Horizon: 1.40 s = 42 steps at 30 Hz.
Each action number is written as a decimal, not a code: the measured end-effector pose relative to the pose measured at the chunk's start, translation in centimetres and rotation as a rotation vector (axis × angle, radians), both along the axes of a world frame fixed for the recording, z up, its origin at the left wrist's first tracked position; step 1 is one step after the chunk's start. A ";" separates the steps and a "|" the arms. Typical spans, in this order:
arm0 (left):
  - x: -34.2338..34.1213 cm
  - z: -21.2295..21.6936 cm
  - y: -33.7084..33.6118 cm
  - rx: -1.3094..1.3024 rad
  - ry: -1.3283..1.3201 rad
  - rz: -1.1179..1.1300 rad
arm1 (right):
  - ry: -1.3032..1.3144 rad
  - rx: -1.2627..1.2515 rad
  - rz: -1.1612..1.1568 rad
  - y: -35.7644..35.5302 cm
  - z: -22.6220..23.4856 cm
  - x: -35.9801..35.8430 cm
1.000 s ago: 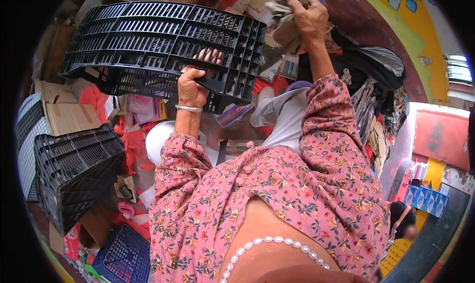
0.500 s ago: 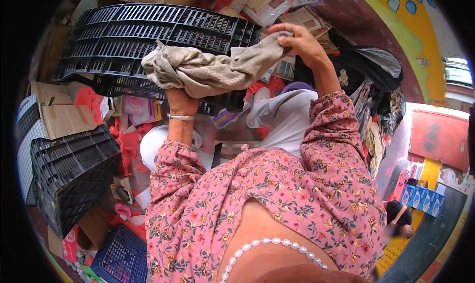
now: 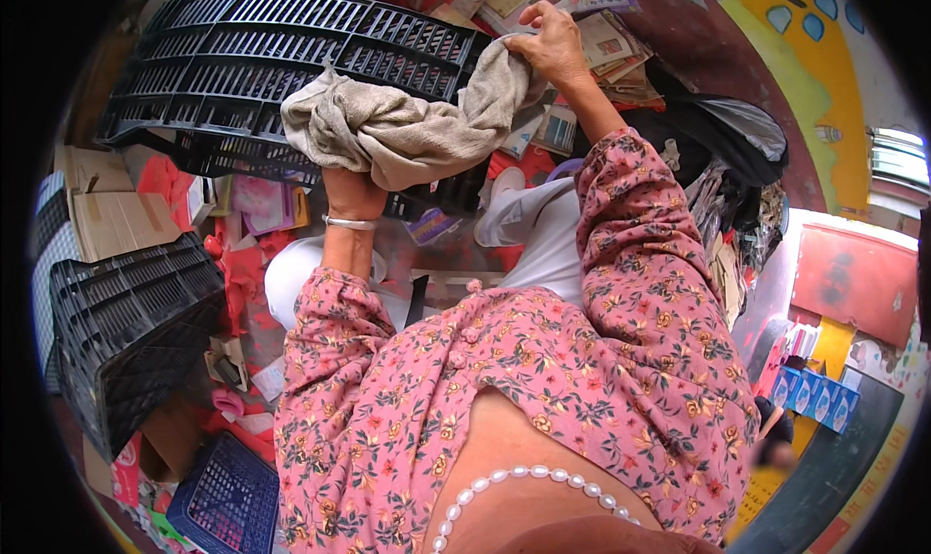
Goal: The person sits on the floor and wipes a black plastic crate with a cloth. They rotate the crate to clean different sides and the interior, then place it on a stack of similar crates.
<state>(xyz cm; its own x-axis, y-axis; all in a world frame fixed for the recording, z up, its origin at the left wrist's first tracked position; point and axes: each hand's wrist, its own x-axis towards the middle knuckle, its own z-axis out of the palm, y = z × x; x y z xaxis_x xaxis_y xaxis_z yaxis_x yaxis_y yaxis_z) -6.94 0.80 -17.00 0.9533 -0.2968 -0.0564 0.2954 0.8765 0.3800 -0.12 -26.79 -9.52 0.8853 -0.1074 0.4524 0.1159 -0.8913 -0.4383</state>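
Observation:
A grey-beige cloth (image 3: 407,132), bunched and twisted, hangs in the air between my two hands. My left hand (image 3: 355,193) holds its thick, wound end from below; the folds cover the fingers, and only the back of the hand and the wrist show. At the far end, my right hand (image 3: 555,48) is closed on the cloth's thinner end, pinching it with thumb and fingers. The cloth sags slightly in the middle. Just behind it stands a black slatted plastic crate (image 3: 242,69).
Another black crate (image 3: 131,331) stands at the left below cardboard boxes (image 3: 121,220), with a blue basket (image 3: 228,496) nearer. Books and papers (image 3: 611,45) lie at the far side beside a black bag (image 3: 722,147). A person (image 3: 776,447) is partly visible at lower right.
My right hand has moved left and a little farther away, bringing its end of the cloth closer to my left hand. The cloth now sags more; my left hand has barely moved.

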 end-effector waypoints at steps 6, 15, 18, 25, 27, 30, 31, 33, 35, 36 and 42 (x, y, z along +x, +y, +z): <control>0.0 0.0 0.1 -0.030 -0.026 -0.008 | 0.135 -0.341 0.152 1.8 1.5 -3.4; -0.4 -0.2 -0.5 -0.001 -0.034 -0.031 | 0.290 -0.934 0.347 1.5 4.5 -3.9; -0.5 -0.3 -0.5 0.001 -0.048 -0.073 | 0.387 -1.012 0.336 2.0 4.7 -3.0; -0.7 -0.8 -0.3 0.025 -0.039 -0.049 | 0.439 -0.595 0.406 1.1 2.7 -3.0; -0.9 -0.8 -0.3 0.056 -0.034 -0.034 | 0.356 -0.528 0.475 0.3 2.0 -3.2; -0.7 -0.6 -0.1 0.027 -0.015 -0.071 | 0.262 -0.273 0.509 -1.1 0.2 -3.7; -0.7 -0.6 0.1 0.020 -0.024 -0.060 | 0.205 -0.234 0.494 -0.7 0.2 -4.1; -0.4 -0.8 0.2 -0.005 -0.047 -0.045 | 0.092 -0.169 0.455 0.6 0.5 -6.0; -0.3 -0.6 0.1 0.004 -0.023 -0.028 | -0.031 -0.209 0.452 2.5 0.8 -8.2; -0.3 -0.5 0.2 0.005 -0.023 -0.029 | -0.056 -0.209 0.436 3.2 0.8 -9.3; -0.3 -0.3 0.3 -0.021 -0.047 -0.049 | 0.166 0.129 0.385 3.2 1.6 -12.5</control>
<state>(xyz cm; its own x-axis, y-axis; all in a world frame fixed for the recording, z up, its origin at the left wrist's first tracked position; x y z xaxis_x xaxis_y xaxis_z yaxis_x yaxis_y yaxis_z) -7.28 1.07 -17.33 0.9390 -0.3438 -0.0049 0.3203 0.8694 0.3763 -12.65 -23.55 -7.92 0.9315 0.1986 0.3048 0.3475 -0.7338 -0.5838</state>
